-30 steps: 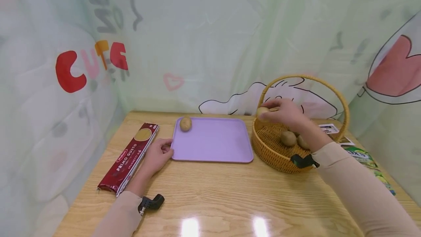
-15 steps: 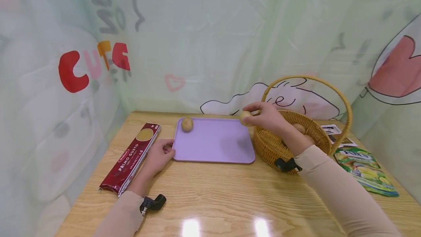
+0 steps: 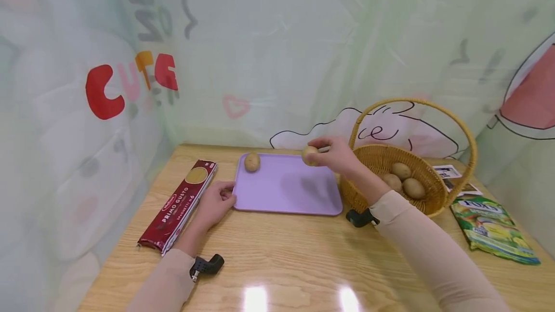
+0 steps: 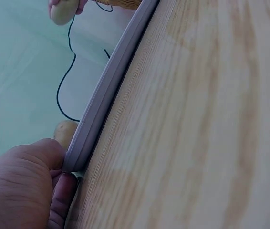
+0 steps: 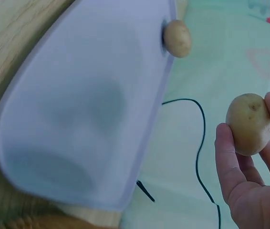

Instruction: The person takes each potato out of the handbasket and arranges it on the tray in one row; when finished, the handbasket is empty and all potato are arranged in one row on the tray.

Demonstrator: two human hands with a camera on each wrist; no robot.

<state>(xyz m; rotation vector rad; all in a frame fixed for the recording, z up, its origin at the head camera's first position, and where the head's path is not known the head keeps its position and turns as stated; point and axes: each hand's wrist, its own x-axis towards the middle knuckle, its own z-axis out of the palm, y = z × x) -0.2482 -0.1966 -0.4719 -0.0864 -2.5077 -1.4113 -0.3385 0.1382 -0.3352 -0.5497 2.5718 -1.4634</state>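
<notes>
My right hand (image 3: 335,156) pinches a potato (image 3: 310,155) between thumb and fingertips, above the far right part of the purple tray (image 3: 286,187). The right wrist view shows this held potato (image 5: 249,125) raised well away from the tray surface. Another potato (image 3: 252,162) lies in the tray's far left corner. At the tray's left edge my left hand (image 3: 215,201) grips the rim. Up close in the left wrist view, its thumb and fingers hold the tray's near corner (image 4: 80,148). Several potatoes (image 3: 401,171) sit inside the wicker basket (image 3: 433,208) to the right.
A red spaghetti packet (image 3: 179,206) lies left of my left forearm. The basket's tall handle (image 3: 467,134) arches over it. Right of the basket are a green Fox's bag (image 3: 494,230) and some printed packaging (image 3: 446,171). A patterned curtain (image 3: 269,61) hangs behind the table (image 3: 277,254).
My right hand has carried the potato leftward from over the basket to over the tray. The left hand stays at the tray's edge. The head view has shifted slightly right.
</notes>
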